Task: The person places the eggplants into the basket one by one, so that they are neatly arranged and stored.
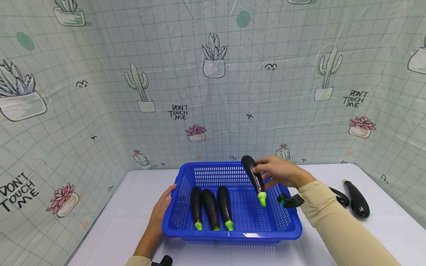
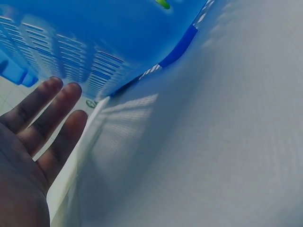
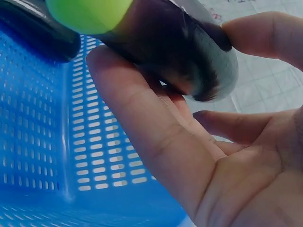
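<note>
My right hand (image 1: pixel 279 172) grips a dark purple eggplant (image 1: pixel 252 173) over the right part of a blue plastic basket (image 1: pixel 233 234). The eggplant tilts, its bright green stem end (image 3: pixel 92 14) pointing down toward me. In the right wrist view, thumb and fingers lie on either side of it. Three more eggplants lie side by side in the basket's left half: a left one (image 1: pixel 196 205), a middle one (image 1: pixel 210 208) and a right one (image 1: pixel 224 205). Along the basket's left outer side is my left hand (image 1: pixel 160 211), its fingers (image 2: pixel 66 135) extended beside the slotted wall.
On the white table (image 1: pixel 113 218), to the right of the basket, lies another eggplant (image 1: pixel 357 201). Beside it a further dark eggplant (image 1: pixel 341 198) is partly hidden by my right sleeve. A grid-patterned cloth wall (image 1: pixel 233 99) with plant drawings stands behind and at both sides.
</note>
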The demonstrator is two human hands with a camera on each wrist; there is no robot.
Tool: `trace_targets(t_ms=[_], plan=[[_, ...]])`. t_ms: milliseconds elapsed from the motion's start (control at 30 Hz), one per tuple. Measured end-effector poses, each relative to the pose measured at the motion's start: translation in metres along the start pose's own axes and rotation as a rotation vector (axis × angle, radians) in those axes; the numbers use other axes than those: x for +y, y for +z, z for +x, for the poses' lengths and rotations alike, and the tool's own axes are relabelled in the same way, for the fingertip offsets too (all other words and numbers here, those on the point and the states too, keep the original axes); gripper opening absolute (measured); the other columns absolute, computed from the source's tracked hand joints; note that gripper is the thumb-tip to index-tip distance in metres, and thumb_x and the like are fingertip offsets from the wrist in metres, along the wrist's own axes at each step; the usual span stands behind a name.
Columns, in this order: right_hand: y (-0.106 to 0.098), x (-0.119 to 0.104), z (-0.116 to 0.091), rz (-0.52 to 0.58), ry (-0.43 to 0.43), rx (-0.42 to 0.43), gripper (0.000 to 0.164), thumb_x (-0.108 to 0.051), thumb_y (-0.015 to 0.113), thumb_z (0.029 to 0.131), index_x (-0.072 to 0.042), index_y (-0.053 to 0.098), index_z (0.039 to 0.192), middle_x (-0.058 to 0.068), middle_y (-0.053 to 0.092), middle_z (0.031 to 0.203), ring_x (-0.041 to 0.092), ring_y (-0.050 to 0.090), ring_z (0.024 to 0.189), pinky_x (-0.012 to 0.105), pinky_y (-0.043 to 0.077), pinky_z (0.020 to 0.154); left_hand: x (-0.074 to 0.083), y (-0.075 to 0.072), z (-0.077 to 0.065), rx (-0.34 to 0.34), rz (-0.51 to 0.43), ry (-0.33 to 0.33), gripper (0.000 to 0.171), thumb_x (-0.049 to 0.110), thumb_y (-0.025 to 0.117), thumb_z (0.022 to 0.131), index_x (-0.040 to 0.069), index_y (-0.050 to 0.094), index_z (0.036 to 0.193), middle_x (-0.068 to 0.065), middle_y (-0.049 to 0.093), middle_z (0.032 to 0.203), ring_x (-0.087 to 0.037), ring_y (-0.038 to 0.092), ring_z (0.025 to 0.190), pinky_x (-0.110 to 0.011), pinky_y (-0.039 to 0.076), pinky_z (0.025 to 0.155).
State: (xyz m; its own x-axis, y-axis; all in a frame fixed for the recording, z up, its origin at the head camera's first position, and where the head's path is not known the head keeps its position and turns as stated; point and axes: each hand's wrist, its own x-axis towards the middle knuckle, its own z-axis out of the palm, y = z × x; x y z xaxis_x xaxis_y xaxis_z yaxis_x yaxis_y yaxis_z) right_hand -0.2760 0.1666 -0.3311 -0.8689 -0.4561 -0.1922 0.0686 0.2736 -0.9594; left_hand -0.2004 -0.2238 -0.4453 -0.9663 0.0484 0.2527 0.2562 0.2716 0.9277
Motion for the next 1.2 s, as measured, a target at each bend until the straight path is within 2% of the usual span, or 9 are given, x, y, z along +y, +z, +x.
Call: trace_targets(t_ms=[267,533,667,833,1200], plan=[[0.005,0.002,0.008,-0.032,0.028,0.013,0.069,-0.019,0.063,0.094,0.013,0.032,0.147,0.022,0.065,0.113,0.03,0.069,0.09,0.046,0.06,0.067,-0.001,0.0,0.0,0.003,0.001,0.013,0.052,0.035,0.031,0.109,0.013,0.038,0.154,-0.021,0.031,0.159,-0.05,0.033,0.141,-0.066,0.034,0.105],[0.011,0.004,0.013,-0.012,0.03,-0.007,0.065,-0.015,0.062,0.093,0.011,0.035,0.145,0.023,0.065,0.11,0.033,0.07,0.087,0.049,0.06,0.067,-0.003,-0.001,0.001,-0.003,-0.011,0.025,0.051,0.035,0.03,0.109,0.013,0.038,0.155,-0.021,0.031,0.159,-0.051,0.034,0.14,-0.067,0.035,0.104],[0.013,0.006,0.016,0.001,0.033,-0.027,0.067,-0.013,0.062,0.093,0.011,0.032,0.147,0.024,0.064,0.111,0.035,0.07,0.09,0.05,0.06,0.068,-0.004,0.0,0.001,0.002,-0.008,0.013,0.051,0.038,0.03,0.109,0.016,0.038,0.154,-0.02,0.032,0.159,-0.051,0.036,0.139,-0.067,0.038,0.102],[0.015,0.007,0.019,-0.005,0.05,-0.044,0.073,-0.013,0.064,0.092,0.004,0.028,0.152,0.024,0.061,0.118,0.036,0.069,0.094,0.049,0.06,0.067,-0.005,-0.001,0.001,0.0,-0.001,0.005,0.051,0.04,0.03,0.109,0.018,0.038,0.154,-0.019,0.032,0.159,-0.05,0.036,0.139,-0.066,0.039,0.101],[0.023,0.004,0.02,-0.091,0.083,-0.032,0.081,-0.013,0.069,0.09,-0.008,0.026,0.158,0.025,0.053,0.136,0.036,0.068,0.101,0.047,0.059,0.062,-0.004,-0.001,0.001,0.001,-0.022,0.027,0.052,0.037,0.03,0.109,0.013,0.038,0.154,-0.02,0.032,0.159,-0.051,0.034,0.14,-0.067,0.035,0.103]])
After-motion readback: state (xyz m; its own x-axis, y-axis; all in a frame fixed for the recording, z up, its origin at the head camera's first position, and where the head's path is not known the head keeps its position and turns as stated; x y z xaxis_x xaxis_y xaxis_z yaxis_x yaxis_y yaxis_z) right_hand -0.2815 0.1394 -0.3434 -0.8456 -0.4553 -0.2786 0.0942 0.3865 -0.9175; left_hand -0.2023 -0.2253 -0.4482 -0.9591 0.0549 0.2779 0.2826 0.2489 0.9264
